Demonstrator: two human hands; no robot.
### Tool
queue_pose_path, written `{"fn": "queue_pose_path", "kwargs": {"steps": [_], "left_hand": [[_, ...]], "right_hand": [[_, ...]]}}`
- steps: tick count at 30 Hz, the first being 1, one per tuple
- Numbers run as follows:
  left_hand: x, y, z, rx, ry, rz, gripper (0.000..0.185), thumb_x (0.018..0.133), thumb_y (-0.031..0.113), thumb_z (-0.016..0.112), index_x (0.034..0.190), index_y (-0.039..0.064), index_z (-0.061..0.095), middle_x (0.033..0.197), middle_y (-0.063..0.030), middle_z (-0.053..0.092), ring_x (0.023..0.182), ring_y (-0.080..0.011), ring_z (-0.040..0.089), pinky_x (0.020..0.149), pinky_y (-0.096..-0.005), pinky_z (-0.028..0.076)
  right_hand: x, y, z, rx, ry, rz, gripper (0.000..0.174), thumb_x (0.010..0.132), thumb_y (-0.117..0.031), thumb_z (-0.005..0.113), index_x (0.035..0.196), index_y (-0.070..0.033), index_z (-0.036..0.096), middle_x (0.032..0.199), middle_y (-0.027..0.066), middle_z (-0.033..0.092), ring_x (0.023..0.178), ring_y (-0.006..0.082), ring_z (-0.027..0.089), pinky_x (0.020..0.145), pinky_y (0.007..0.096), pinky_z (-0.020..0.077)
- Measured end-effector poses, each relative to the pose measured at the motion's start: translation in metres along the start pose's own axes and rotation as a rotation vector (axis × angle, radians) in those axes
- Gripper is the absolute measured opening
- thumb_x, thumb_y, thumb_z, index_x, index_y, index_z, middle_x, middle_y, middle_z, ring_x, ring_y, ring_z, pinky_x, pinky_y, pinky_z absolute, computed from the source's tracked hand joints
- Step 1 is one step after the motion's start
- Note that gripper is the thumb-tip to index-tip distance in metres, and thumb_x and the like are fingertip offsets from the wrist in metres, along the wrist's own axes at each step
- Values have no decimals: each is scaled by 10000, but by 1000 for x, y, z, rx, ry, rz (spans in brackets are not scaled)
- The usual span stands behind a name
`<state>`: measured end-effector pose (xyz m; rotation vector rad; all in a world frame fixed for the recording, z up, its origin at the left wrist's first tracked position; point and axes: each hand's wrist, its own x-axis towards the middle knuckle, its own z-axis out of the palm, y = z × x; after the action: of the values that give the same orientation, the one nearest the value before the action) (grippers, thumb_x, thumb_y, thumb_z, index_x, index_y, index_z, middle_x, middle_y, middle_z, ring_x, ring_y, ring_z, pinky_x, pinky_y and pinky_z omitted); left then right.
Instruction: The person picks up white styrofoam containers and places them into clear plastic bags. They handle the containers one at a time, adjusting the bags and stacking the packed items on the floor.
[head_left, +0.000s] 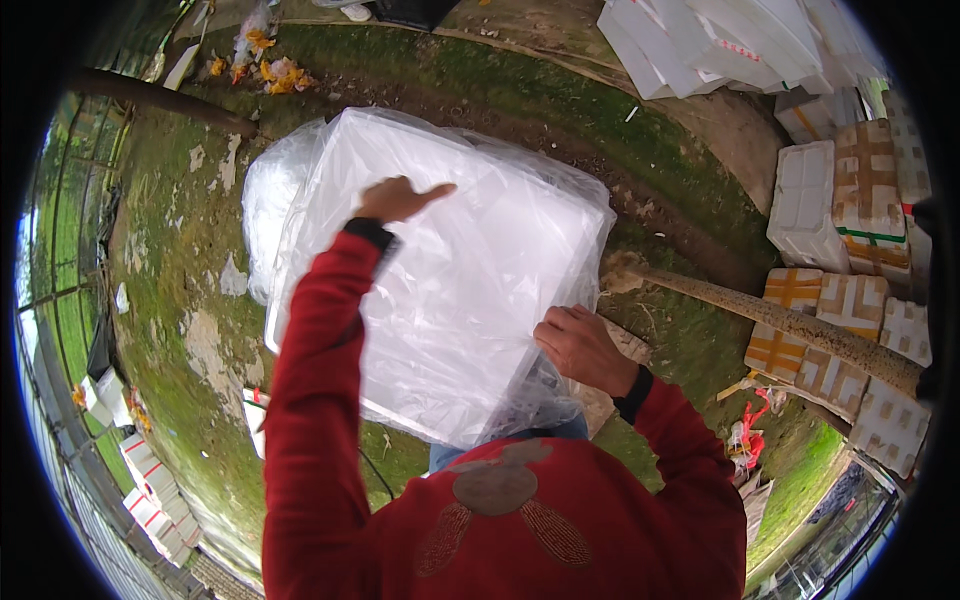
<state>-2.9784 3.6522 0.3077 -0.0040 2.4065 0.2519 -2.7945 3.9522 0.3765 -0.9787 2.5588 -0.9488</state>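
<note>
Before me a large white foam box (457, 277) stands tilted in the picture, with loose clear plastic film (551, 405) spread over it and hanging past its edges. My left hand (405, 199) is over the far left part of the box, its thumb stretched out to the right. Whether its palm touches the film cannot be made out. At the near right edge, my right hand (577, 345) has its fingers curled onto the film, pinching it. A bunched heap of clear plastic (274, 206) sits against the box's left side.
Taped foam boxes (855, 322) are stacked at the right, behind a slanting pole (780, 324). More white foam boxes (720, 45) are piled at the far right. A dark pole (165, 101) stands far left. Orange-and-clear plastic scraps (285, 75) litter the mossy ground (165, 247).
</note>
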Motion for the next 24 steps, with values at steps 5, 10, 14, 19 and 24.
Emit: {"fn": "queue_pose_path", "kwargs": {"steps": [5,10,14,19,24], "left_hand": [[-4,22,11,-767,51,308,321,868,249,467,683,11,578,564,-48,552,503,-129,551,481,-252,438],[-75,16,-57,-930,198,619,292,916,222,459,717,23,533,643,-4,498,601,-77,473,572,-220,386],[-97,17,-77,-1015,278,601,362,913,285,474,643,50,530,575,3,483,542,-66,444,516,-219,351],[-59,-37,-83,-1059,573,324,414,898,350,488,560,112,482,492,28,422,422,-52,362,420,-225,287],[-28,-86,-91,-1229,661,197,381,885,352,504,585,125,449,490,46,367,410,-56,328,394,-227,267]], "right_hand": [[14,2,-18,111,8,231,624,705,-342,702,1166,-7,447,1156,160,473,1059,313,454,862,406,371],[74,14,6,37,223,384,1155,547,-496,769,1361,2,117,1327,304,234,1160,422,345,897,502,318],[116,23,57,153,242,437,491,753,-238,636,1141,-55,397,775,155,577,726,313,570,643,411,421],[76,34,49,140,325,279,71,821,-109,512,804,-59,464,593,129,529,547,319,542,480,414,391],[-23,47,2,-89,154,347,45,807,-81,483,781,-49,466,587,141,521,551,341,529,506,432,398]]}}
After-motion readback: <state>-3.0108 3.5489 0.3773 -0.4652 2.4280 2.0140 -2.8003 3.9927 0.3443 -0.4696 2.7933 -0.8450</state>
